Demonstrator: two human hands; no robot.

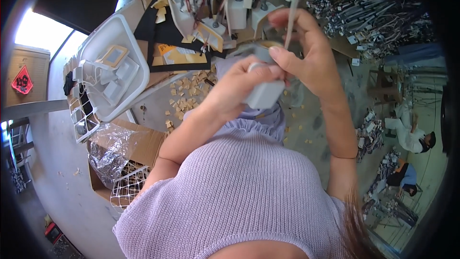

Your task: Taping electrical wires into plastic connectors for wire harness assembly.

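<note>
My left hand (239, 84) grips a small grey box-shaped part (264, 93) in front of my chest. My right hand (306, 50) is raised just above and beside it, with a pale cable (293, 5) pinched between thumb and fingers; the cable runs up out of view. Both hands touch around the grey part. Behind them a roll of tan tape (261, 47) partly shows. How the cable meets the grey part is hidden by my fingers.
A white tray (132, 43) with white plastic housings lies at left on the bench. Tan paper scraps (187, 93) litter the surface. Wired white parts (235, 5) pile at the top, cable bundles (373, 5) at right. A cardboard box (139, 148) with plastic wrap stands below. Seated people (412, 136) work at far right.
</note>
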